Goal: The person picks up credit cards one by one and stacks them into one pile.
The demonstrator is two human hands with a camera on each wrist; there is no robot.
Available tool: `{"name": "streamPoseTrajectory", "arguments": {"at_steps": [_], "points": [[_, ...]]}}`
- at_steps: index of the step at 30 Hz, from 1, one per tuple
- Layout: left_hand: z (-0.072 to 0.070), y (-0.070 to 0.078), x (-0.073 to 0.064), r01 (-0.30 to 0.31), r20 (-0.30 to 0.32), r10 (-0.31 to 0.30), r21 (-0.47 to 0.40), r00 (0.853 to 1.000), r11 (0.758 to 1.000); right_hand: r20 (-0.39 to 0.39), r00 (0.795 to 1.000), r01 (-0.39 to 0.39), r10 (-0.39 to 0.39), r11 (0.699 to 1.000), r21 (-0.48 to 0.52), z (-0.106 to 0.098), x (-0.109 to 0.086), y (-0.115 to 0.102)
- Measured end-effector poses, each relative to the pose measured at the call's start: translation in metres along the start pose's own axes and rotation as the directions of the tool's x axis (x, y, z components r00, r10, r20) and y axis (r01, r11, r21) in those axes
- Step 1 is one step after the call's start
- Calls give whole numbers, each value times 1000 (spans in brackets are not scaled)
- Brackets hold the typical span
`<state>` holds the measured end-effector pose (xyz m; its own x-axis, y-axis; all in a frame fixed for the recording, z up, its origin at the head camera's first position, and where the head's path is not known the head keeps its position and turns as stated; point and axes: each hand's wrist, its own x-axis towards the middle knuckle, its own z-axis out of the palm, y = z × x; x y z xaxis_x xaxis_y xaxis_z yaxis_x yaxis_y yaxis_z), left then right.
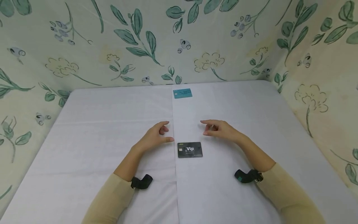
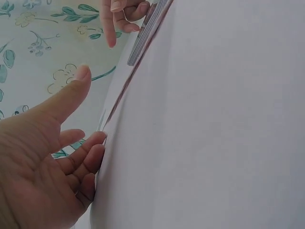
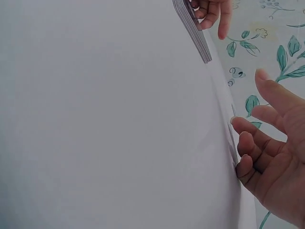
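Note:
A black card printed "Vip" lies face up on the white tabletop, just right of a seam. Seen edge-on in the right wrist view, it is the top of a stack of cards with several layered edges. My left hand is at the upper left of this stack, thumb tip close to its corner, fingers loosely bent and holding nothing. Opposite it, my right hand hovers above and to the right, its thumb and index finger apart and nothing between them. The fingertips of both hands point toward each other.
Near the table's far edge lies a teal card with "VIP" lettering. White cloth covers the table, with a seam running front to back. Leaf-patterned curtains stand behind and at both sides. A black device is strapped on each wrist.

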<state>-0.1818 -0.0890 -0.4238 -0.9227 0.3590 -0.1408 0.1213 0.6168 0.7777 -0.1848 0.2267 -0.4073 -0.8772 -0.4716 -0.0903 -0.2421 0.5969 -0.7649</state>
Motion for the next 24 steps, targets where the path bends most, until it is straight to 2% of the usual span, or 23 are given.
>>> {"name": "streamPoseTrajectory", "arguments": {"at_steps": [5,14,18,24], "points": [[-6,-1,13,-18,20,17,11,1000,1000,-10,1000,8,-8,1000,-7,-3,10,3],[-16,1,37,14,34,-18,102,999,995,-17,999,-35,33,996,-76,-10,32,5],[-17,2,48,34,19,-37,133,999,990,-25,997,-75,73,991,-111,-13,41,3],[-17,5,62,60,-5,-61,187,998,981,-35,996,-91,87,986,-138,-16,52,2]]}}
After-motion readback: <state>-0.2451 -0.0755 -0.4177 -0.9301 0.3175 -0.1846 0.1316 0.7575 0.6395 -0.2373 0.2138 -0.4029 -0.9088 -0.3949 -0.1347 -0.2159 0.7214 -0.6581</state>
